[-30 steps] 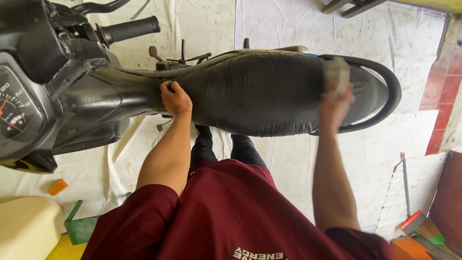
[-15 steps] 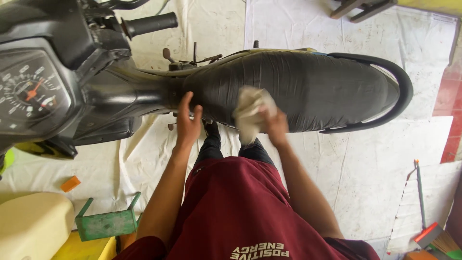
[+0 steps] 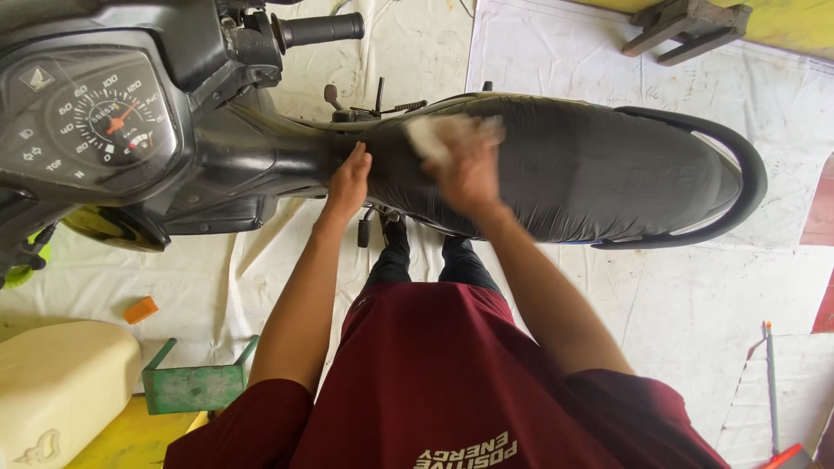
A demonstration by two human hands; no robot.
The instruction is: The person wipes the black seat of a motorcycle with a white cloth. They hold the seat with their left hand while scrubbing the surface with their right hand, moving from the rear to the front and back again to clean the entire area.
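My right hand [image 3: 469, 169], arm outstretched, presses a pale cloth [image 3: 432, 137] in its grip onto the black seat [image 3: 599, 174]; my left hand [image 3: 349, 181] lies flat at the seat's front, holding nothing.

White sheets [image 3: 695, 304] cover the floor, carrying a motorbike [image 3: 261, 156] and green stand [image 3: 193, 386].

Both arms outstretched, left hand [image 3: 349, 180] flat, right hand [image 3: 469, 169] blurred
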